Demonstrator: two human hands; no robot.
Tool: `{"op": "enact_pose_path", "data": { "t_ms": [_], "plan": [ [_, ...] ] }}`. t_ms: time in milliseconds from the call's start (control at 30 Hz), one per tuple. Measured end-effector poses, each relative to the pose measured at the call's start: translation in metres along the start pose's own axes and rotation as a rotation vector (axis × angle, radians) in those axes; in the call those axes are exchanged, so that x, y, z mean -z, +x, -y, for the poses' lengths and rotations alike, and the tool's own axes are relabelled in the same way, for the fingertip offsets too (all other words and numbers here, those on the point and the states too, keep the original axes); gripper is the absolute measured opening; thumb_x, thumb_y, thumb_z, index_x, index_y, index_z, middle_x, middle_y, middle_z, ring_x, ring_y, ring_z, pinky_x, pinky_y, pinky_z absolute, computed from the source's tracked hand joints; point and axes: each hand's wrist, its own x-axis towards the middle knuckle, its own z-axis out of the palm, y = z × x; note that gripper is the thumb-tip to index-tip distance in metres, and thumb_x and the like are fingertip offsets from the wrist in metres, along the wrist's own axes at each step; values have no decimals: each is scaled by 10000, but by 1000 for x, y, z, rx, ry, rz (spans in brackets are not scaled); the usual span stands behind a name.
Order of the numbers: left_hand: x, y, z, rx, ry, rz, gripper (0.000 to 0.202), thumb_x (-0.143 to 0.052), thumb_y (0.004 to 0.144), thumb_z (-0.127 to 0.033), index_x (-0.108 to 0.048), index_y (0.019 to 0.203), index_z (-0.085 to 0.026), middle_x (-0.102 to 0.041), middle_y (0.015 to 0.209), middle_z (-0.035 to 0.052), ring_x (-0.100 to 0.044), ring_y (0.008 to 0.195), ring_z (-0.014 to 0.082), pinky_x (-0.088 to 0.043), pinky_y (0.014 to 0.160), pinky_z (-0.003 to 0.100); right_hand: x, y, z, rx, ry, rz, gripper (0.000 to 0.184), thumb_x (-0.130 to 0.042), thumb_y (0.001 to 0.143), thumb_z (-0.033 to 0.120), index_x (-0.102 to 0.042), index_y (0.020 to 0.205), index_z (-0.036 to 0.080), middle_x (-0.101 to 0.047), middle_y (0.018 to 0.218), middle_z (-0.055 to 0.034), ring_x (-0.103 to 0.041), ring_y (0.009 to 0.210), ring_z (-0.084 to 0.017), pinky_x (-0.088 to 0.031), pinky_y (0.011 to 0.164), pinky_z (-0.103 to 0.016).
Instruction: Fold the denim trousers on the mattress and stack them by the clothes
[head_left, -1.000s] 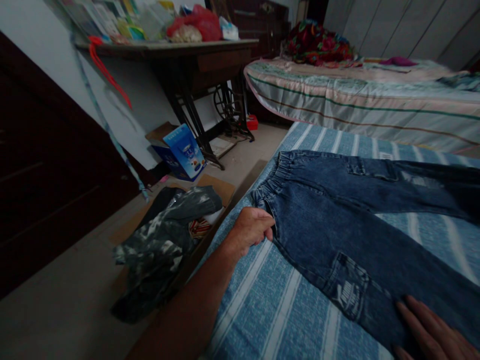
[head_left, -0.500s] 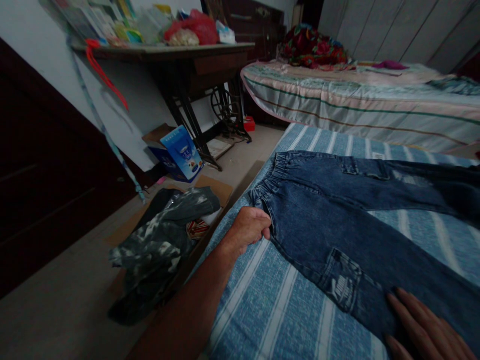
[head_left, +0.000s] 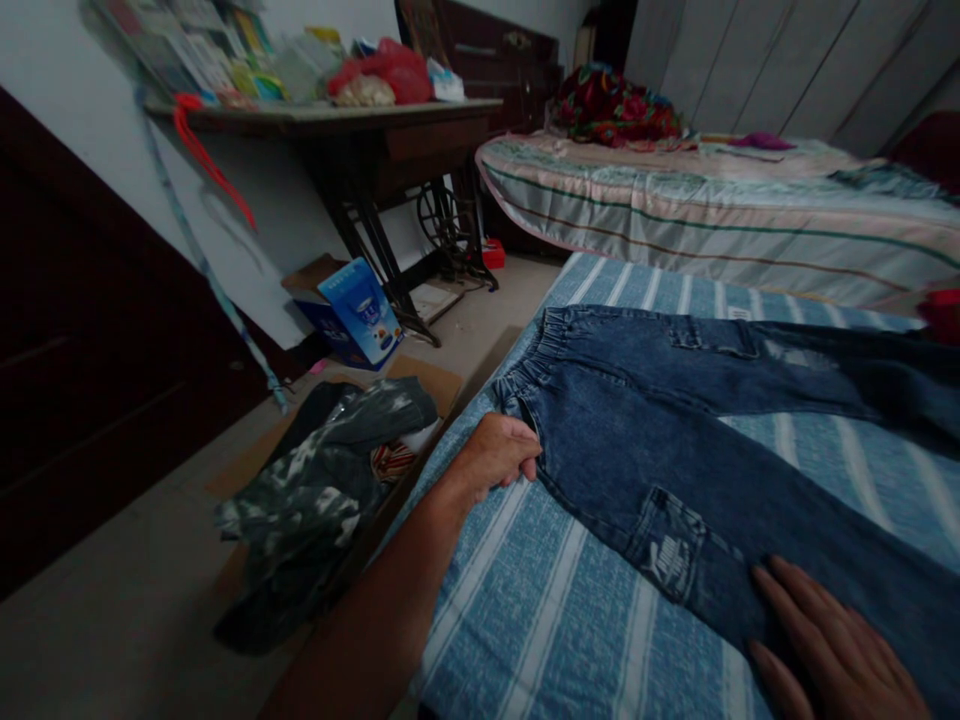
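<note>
A pair of blue jeans [head_left: 675,430] lies spread flat on a blue-and-white striped bedcover [head_left: 555,610], waistband toward the left edge. My left hand [head_left: 496,455] is curled closed at the near corner of the waistband, pinching the denim there. My right hand [head_left: 832,650] rests flat on the near trouser leg, fingers stretched out, just right of a printed cargo pocket [head_left: 671,550].
On the floor to the left lies a camouflage garment [head_left: 322,480] on flattened cardboard, beside a blue box [head_left: 360,310]. A cluttered sewing-machine table [head_left: 360,130] stands against the wall. A second bed [head_left: 712,210] with a striped sheet is behind. A dark door [head_left: 90,380] is at left.
My right hand has slid a little up and left along the trouser leg, showing more of itself. My left hand stays at the waistband. The view has tilted slightly.
</note>
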Motion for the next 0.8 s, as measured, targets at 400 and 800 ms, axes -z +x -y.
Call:
{"op": "enact_pose_path", "data": {
  "t_ms": [400,800],
  "plan": [
    [-7,3,0,26,154,-79,112,-476,638,-112,-560,573,-148,-537,413,-37,-331,276,56,-208,324,192,8,13,18,-59,35,-51,551,-369,874,417,-337,1376,192,-500,1329,-138,-512,1161,-303,-423,890,-498],
    [-10,-9,-3,5,201,-165,144,-484,705,-146,-549,577,-148,-525,401,-37,-330,278,59,-214,318,184,8,15,22,-98,54,-84,501,-370,882,441,-463,1305,188,-494,1347,-108,-502,1177,-275,-406,926,-477]
  ]
}}
